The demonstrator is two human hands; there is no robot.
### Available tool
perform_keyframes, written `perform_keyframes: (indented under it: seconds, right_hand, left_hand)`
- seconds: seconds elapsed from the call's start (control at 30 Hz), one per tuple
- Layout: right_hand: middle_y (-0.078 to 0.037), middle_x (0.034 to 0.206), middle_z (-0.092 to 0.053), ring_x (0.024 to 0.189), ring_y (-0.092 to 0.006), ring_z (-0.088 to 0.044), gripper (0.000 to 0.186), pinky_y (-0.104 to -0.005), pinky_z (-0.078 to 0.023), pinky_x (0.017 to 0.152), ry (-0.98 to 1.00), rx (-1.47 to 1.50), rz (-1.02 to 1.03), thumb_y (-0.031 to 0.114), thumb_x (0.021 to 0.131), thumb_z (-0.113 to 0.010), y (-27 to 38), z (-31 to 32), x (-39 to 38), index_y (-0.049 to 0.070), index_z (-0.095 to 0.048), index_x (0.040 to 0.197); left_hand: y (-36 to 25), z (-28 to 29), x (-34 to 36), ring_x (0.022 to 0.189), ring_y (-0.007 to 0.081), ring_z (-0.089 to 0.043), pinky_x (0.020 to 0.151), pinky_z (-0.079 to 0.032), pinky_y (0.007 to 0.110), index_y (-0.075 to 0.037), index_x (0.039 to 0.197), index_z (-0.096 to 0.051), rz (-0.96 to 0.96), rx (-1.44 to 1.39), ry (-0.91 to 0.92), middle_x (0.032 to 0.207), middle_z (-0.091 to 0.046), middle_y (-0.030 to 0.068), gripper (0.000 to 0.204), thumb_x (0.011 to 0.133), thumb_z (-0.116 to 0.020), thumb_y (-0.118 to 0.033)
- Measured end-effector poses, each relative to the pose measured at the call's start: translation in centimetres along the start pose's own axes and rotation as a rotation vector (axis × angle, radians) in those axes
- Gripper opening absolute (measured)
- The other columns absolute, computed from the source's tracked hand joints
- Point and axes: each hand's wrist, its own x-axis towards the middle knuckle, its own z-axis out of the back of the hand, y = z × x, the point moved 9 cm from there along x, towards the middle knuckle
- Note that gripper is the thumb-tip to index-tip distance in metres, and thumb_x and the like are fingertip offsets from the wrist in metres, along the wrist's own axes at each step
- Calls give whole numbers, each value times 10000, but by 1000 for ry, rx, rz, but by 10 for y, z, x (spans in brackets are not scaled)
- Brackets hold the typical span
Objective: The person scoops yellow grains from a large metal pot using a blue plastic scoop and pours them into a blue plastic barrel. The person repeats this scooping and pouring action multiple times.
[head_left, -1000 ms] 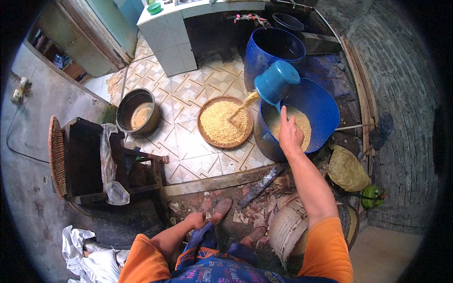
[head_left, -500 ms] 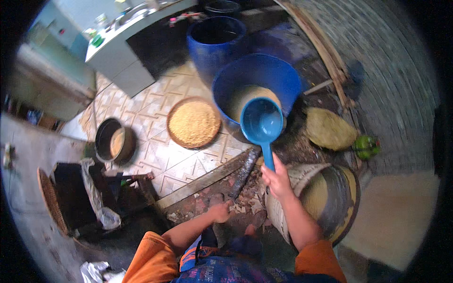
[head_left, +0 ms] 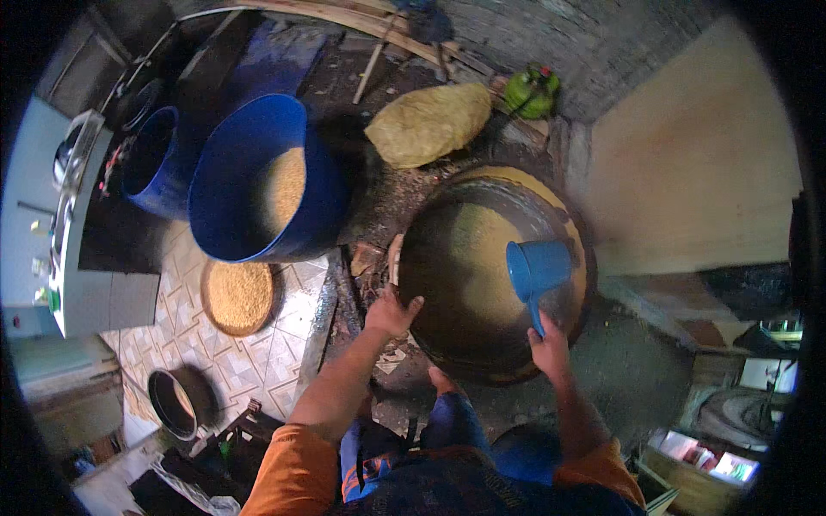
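My right hand (head_left: 551,347) grips the handle of a blue plastic dipper (head_left: 544,265), tilted on its side with its mouth toward the left. The dipper is over the right part of a large round vat (head_left: 447,348). Inside the vat is a pale yellow mass (head_left: 486,258); whether it is liquid or thick I cannot tell. My left hand (head_left: 394,315) is at the vat's left rim, thumb spread from the fingers and nothing held. Whether it touches the rim is unclear.
A large blue tub (head_left: 211,206) with yellowish grains stands to the left, a second blue barrel (head_left: 142,185) behind it. A round tray of grains (head_left: 238,297) and a dark pot (head_left: 202,400) are on the tiles. A yellowish sack (head_left: 430,125) and green gas cylinder (head_left: 532,93) lie beyond the vat.
My view has turned right, from the blue tub to the vat. The dipper has gone from beside the tub to over the vat and tipped sideways. My left hand has come to the vat's rim.
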Motion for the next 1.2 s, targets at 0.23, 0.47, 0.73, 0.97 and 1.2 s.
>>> perform_keyframes:
  seconds: [0.23, 0.47, 0.73, 0.97, 1.2]
  right_hand:
    - [-240, 1078, -649, 982, -455, -629, 478, -541, -504, 853, 171, -338, -234, 273, 906, -562, -138, -30, 63, 142, -491, 1360]
    - [-239, 997, -668, 906, -413, -670, 490, -528, -534, 797, 175, -434, -158, 201, 875, -555, -177, -60, 128, 145, -495, 1359]
    - [-202, 1066, -658, 883, -363, -692, 492, -486, -569, 741, 196, -652, -43, 120, 875, -509, -198, -86, 196, 96, -486, 1366]
    - [-167, 1064, -650, 852, -321, -699, 488, -463, -570, 706, 206, -716, 45, 131, 891, -484, -201, -129, 248, 104, -467, 1378]
    - [-134, 887, -699, 868, -324, -699, 540, -444, -574, 697, 221, -753, -34, 121, 913, -457, -266, -196, 285, 147, -376, 1446]
  left_hand:
    - [37, -28, 75, 986, 426, -636, 856, -514, 484, -64, 1172, -589, 72, 192, -33, 1021, -663, 259, 437, 876, -564, -384]
    - [18, -29, 69, 911, 434, -640, 765, -514, 475, -26, 1028, -633, -106, 29, -69, 920, -666, 259, 288, 829, -614, -233]
    - [-108, -36, 10, 741, 457, -634, 654, -508, 513, 9, 844, -574, -97, 99, -153, 754, -630, 268, 205, 799, -623, -185]
    - [-141, -46, 2, 689, 455, -623, 627, -497, 525, -10, 791, -535, -95, 185, -112, 693, -613, 250, 207, 793, -650, -183]
    - [-139, -41, 8, 675, 459, -617, 566, -476, 486, 13, 757, -528, -46, 160, -112, 653, -587, 258, 231, 831, -627, -183]
